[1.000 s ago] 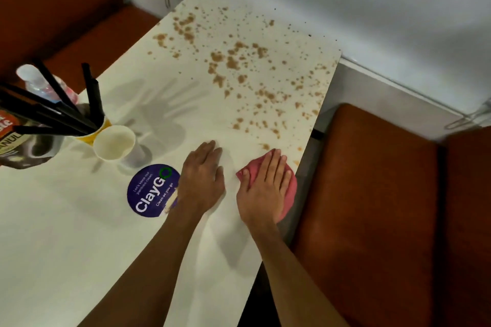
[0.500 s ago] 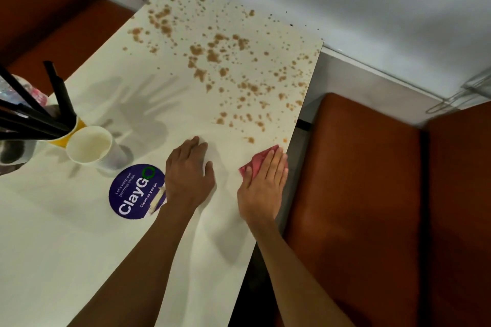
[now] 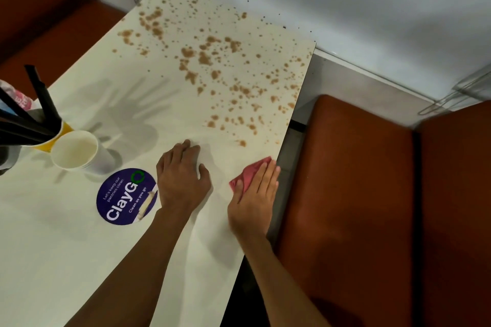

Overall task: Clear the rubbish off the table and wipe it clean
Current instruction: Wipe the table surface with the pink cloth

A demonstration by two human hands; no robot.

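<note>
Both hands lie palm down at the near right part of the table (image 3: 79, 260). The left hand (image 3: 183, 180) rests bare on the top beside the round purple ClayGo sticker (image 3: 125, 198), fingers relaxed and holding nothing. The right hand (image 3: 255, 194) presses straight fingers on the pink cloth (image 3: 252, 170) at the table's right edge. A second ago more cloth showed past the palm; now only a corner peeks out ahead of the fingers, the rest hidden beneath them. Left of the sticker stands a white paper cup (image 3: 75, 150), then a yellow cup (image 3: 57, 133) of black straws (image 3: 39, 98), cut off by the frame. Brown spill spots (image 3: 212, 61) cover the far half, unwiped.
</note>
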